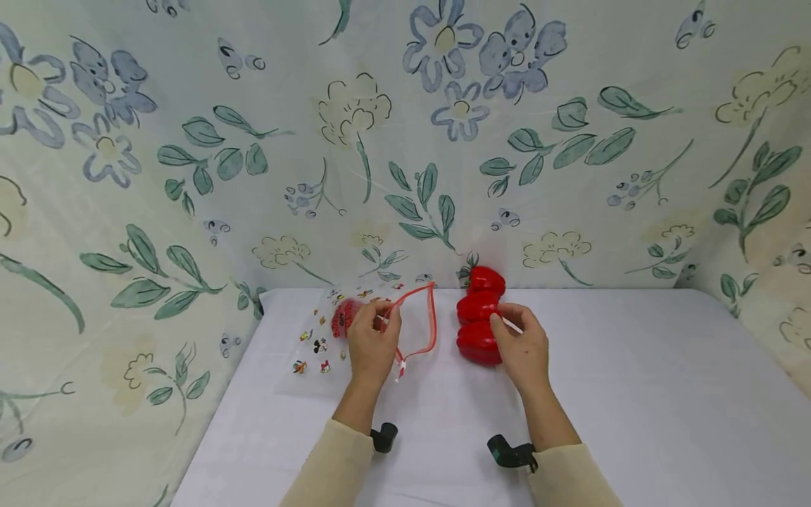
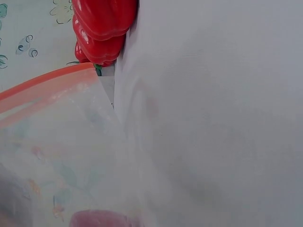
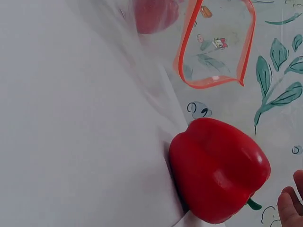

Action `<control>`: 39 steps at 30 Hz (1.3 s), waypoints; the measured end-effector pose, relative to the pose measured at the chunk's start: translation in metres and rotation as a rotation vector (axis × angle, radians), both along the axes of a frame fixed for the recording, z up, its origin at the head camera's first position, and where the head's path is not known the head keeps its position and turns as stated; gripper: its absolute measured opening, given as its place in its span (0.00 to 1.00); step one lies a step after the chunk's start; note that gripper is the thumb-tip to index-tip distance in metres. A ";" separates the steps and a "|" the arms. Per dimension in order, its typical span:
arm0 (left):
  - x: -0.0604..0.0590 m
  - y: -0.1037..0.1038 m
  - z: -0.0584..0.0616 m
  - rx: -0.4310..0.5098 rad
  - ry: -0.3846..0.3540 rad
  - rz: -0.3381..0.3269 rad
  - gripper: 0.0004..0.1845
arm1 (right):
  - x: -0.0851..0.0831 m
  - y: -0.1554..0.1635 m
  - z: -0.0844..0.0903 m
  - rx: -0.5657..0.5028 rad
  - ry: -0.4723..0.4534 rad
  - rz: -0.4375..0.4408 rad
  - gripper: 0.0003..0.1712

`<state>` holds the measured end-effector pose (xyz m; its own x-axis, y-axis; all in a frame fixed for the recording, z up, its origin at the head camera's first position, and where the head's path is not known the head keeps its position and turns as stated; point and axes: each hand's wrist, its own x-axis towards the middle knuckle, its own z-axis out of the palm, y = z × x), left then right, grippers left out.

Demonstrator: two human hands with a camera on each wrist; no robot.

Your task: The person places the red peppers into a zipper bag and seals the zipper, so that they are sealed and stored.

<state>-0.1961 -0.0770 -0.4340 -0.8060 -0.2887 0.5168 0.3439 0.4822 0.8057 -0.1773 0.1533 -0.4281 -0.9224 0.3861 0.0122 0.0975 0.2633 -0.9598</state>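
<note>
Head view: the left hand (image 1: 372, 345) pinches the orange-red zip rim of a clear printed bag (image 1: 355, 324) and holds its mouth open, near the table's (image 1: 633, 394) far edge, left of centre. One red pepper already lies inside the bag (image 1: 344, 317). Three red peppers (image 1: 478, 315) sit in a row just right of the bag, running back to the far edge. The right hand (image 1: 521, 346) curls its fingers against the nearest pepper; whether it fully grips it cannot be told.

Risk, as a judgement: the bag film is thin and slack, so the mouth may sag if the pinch loosens, and a pepper would catch on the rim. The peppers are rounded and glossy; a partial grip could let one roll toward the table's near edge.
</note>
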 end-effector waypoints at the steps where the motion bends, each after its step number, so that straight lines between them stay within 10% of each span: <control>1: 0.000 0.000 0.000 -0.001 -0.004 0.002 0.04 | 0.000 0.003 -0.002 -0.006 0.006 -0.029 0.21; 8: 0.002 -0.001 0.000 -0.014 -0.038 0.011 0.05 | -0.001 0.020 -0.015 -0.009 -0.064 -0.113 0.24; 21: 0.003 -0.001 -0.001 -0.001 -0.044 0.004 0.05 | 0.001 0.018 -0.029 0.080 -0.335 0.081 0.53; 39: 0.003 -0.001 -0.002 0.015 -0.003 -0.001 0.04 | 0.001 0.016 -0.022 0.020 -0.240 0.085 0.53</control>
